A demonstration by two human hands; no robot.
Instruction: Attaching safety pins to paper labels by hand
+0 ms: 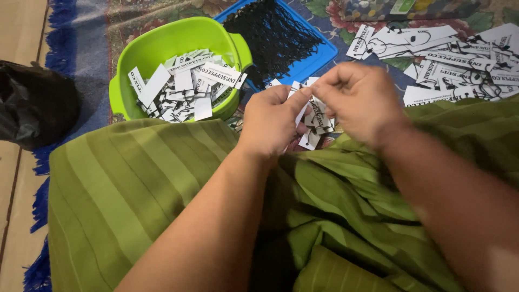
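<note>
The head view looks down over the person's lap, draped in striped green cloth (pixel 162 184), to a patterned rug (pixel 97 59) on the floor.

The left hand (pixel 270 121) is closed around a small bunch of white paper tags (pixel 316 121), fingers curled with the thumb pressed on top. The right hand (pixel 357 100) meets it from the other side, its fingertips (pixel 319 86) pinched together on the top edge of one tag in the bunch. The bunch hangs just above the lap's front edge, between the two hands. Whether a string is already caught in the pinch cannot be told; the hands are slightly blurred.

Toward the far left of the rug sits a green tub (pixel 178 40) holding loose white tags with dark print. Just beside it, touching or nearly so, a blue tray (pixel 319 54) carries a tangle of black strings (pixel 273 35). At the rug's far right lies a spread pile of tags (pixel 459 62) that already carry dark loops. A black bag (pixel 32 108) rests at the left, partly off the rug's fringe.

Judging from the grip, separating a single tag cleanly calls for the left hand to keep the bunch firm while the right fingertips peel only the top tag, near its punched end, so that neighbouring tags do not slide out.
</note>
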